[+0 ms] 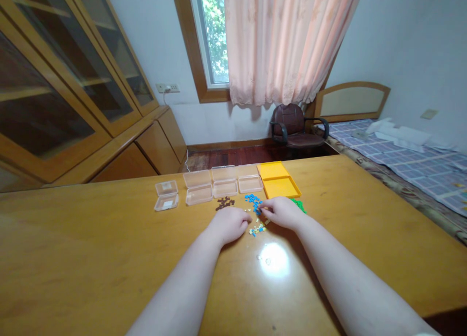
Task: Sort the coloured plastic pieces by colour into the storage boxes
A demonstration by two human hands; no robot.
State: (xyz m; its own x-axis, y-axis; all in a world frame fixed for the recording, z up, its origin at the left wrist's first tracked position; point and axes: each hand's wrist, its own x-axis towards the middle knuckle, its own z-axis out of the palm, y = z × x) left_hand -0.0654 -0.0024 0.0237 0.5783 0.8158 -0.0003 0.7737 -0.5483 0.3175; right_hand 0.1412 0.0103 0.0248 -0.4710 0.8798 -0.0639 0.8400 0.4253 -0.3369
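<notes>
Hands near blue pieces, yellow box

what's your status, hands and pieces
Right hand at blue pieces, grip unclear. Left hand near brown pieces. Open yellow box beyond, seemingly not in the way.

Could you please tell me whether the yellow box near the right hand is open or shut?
It is open: beyond the right hand, the yellow box has its lid folded back, exposing its inside.
</notes>
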